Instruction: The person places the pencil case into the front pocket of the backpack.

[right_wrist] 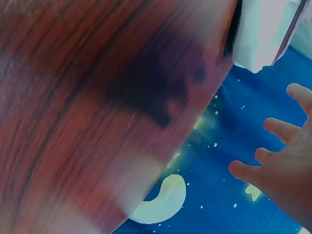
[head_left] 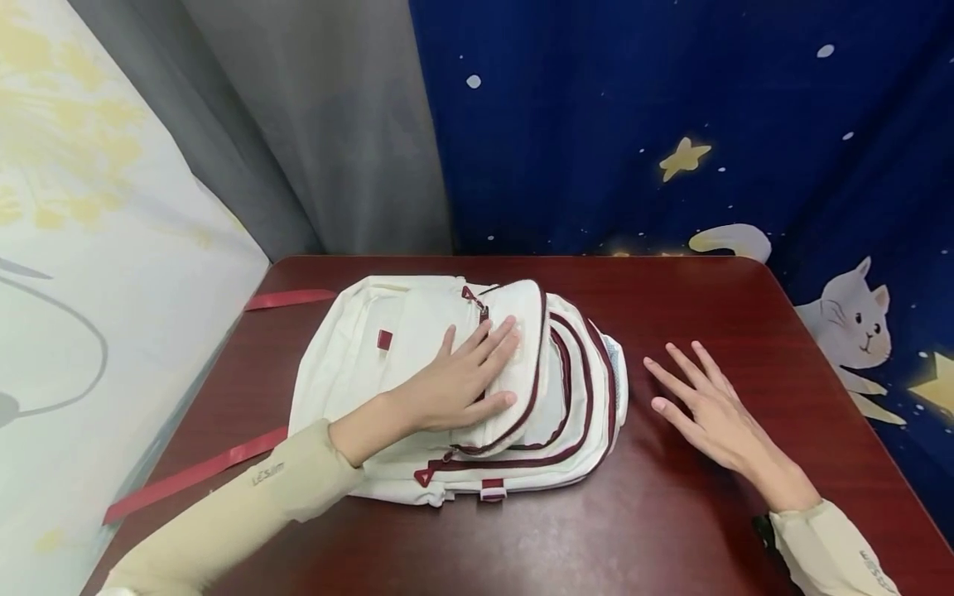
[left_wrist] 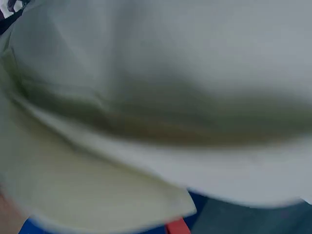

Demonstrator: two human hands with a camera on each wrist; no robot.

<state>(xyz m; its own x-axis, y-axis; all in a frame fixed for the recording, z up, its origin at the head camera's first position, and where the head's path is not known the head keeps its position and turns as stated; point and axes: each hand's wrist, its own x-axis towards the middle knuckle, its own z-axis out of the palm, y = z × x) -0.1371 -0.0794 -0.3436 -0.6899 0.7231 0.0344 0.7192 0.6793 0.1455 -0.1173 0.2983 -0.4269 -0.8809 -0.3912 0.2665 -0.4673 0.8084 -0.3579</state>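
Observation:
A white backpack [head_left: 417, 372] with dark red zipper trim lies flat on the table, its top end toward the right. My left hand [head_left: 462, 381] rests on the front pocket flap [head_left: 522, 331], fingers spread and nearly straight. To the right of the backpack my right hand [head_left: 708, 414] hovers above the table, fingers spread, holding nothing. White fabric [left_wrist: 204, 58] of the backpack fills most of the left wrist view, blurred. In the right wrist view, the right hand [right_wrist: 287, 146] is apart from the backpack's end [right_wrist: 263, 34].
Red straps [head_left: 201, 476] reach left from the backpack over the dark red wooden table [head_left: 596, 546]. Behind it hang a grey curtain [head_left: 335, 124] and a blue curtain [head_left: 566, 124] with stars and a cat. A pale patterned cloth [head_left: 89, 248] is at the left.

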